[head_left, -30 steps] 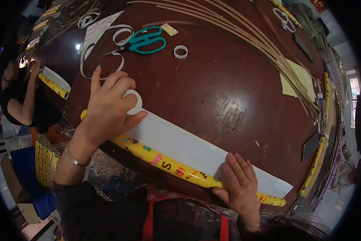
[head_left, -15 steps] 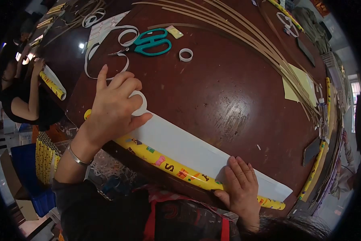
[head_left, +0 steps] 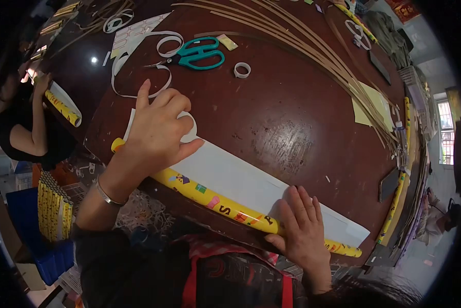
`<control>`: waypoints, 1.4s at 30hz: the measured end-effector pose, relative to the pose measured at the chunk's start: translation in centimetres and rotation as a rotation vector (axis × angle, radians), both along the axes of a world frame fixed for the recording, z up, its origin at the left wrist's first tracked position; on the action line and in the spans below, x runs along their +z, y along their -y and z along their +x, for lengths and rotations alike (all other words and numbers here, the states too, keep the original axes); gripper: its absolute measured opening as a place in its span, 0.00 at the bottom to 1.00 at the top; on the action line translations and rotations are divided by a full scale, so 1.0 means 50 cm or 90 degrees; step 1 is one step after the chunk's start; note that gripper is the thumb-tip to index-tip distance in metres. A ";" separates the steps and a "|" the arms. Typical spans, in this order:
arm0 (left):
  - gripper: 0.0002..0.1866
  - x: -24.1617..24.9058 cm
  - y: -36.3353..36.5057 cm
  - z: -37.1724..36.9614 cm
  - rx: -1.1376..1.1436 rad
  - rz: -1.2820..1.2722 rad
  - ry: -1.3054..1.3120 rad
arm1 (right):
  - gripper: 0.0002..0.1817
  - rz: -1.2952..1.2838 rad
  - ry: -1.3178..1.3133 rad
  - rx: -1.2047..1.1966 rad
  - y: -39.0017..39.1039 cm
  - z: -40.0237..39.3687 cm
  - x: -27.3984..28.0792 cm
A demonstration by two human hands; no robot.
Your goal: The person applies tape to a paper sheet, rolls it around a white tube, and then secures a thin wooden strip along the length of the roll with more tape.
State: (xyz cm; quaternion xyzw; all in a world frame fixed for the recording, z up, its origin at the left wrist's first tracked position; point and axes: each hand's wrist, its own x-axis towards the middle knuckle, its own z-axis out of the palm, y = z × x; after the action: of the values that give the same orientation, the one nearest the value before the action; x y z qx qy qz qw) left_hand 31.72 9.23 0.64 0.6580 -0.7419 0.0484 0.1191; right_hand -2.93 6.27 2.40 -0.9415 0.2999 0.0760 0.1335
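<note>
A yellow printed roll (head_left: 235,213) lies along the table's near edge, its white underside (head_left: 230,169) spread flat beyond it. Over the roll's left part is my left hand (head_left: 158,128), its fingers curled around a white tape roll (head_left: 189,127) with the index finger raised. My right hand (head_left: 303,226) rests on the right part of the roll and the white sheet, fingers stretched out. Teal-handled scissors (head_left: 202,53), a looped white strip (head_left: 170,44) and a small tape ring (head_left: 242,70) lie beyond my left hand.
Long brown strips (head_left: 292,36) cross the far side over yellow paper (head_left: 369,105). At the far left, another person (head_left: 27,131) handles a yellow roll (head_left: 62,106). Finished-looking yellow rolls (head_left: 53,210) stand near a blue bin (head_left: 25,220). A dark phone-like slab (head_left: 388,185) lies right.
The view has shifted slightly. My left hand keeps its curl around the tape roll, and my right hand's fingers have spread a little on the sheet.
</note>
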 end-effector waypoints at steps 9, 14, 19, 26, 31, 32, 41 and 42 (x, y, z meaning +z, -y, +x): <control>0.15 -0.014 -0.001 0.003 0.005 0.004 -0.024 | 0.42 0.063 0.178 0.159 0.023 0.208 -0.019; 0.15 -0.018 0.000 0.007 0.013 0.015 -0.032 | 0.42 0.085 0.186 0.173 0.022 0.253 -0.034; 0.16 -0.016 0.000 0.026 -0.002 0.028 -0.010 | 0.41 0.070 0.152 0.176 0.024 0.256 -0.034; 0.20 0.013 -0.009 0.086 -0.031 0.074 -0.028 | 0.38 0.073 0.139 0.174 0.027 0.257 -0.030; 0.23 0.037 -0.027 0.151 -0.012 0.080 -0.062 | 0.38 0.069 0.148 0.171 0.029 0.257 -0.030; 0.23 0.042 -0.031 0.161 -0.011 0.084 -0.059 | 0.38 0.072 0.152 0.171 0.029 0.257 -0.030; 0.22 0.038 -0.059 0.224 0.088 0.060 -0.075 | 0.37 0.072 0.138 0.173 0.029 0.257 -0.026; 0.21 0.041 -0.064 0.232 0.103 0.063 -0.070 | 0.38 0.072 0.135 0.170 0.028 0.256 -0.027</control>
State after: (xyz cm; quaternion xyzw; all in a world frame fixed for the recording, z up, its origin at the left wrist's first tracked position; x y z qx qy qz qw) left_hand 43.32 12.43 2.67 0.7227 -0.6799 -0.0148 0.1229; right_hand 9.87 4.85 1.07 -0.9667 0.1520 0.0104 0.2056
